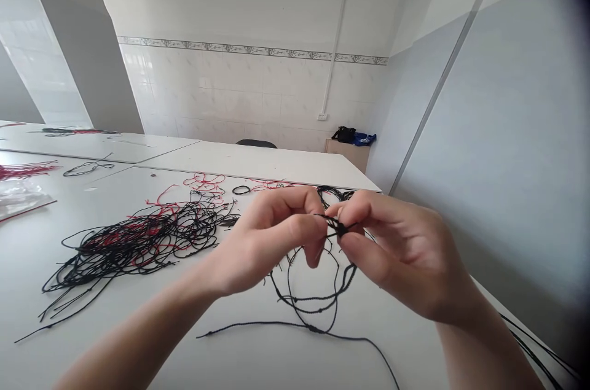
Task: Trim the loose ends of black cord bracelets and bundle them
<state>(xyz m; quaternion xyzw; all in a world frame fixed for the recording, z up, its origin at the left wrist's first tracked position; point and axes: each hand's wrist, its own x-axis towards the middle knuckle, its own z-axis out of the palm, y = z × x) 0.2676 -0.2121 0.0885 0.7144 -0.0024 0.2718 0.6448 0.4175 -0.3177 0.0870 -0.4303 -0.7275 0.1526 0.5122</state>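
Observation:
Both hands meet above the white table, pinching a black braided cord (341, 228) at a dark knot. My left hand (276, 230) is closed, with thumb and index finger on the strands left of the knot. On the other side, my right hand (401, 249) grips the knot between thumb and fingertips. Loops of black braided cord (318, 299) show below the hands. A longer black cord (258, 323) lies across the table in front. The fingers partly cover the knot, so its exact form is hidden.
A tangled heap of black and red cords (138, 242) lies to the left. Red strings (205, 181) and a small black ring (241, 190) are farther back. A clear plastic bag (21, 196) sits at the left edge. More black cords (539, 347) run along the right table edge.

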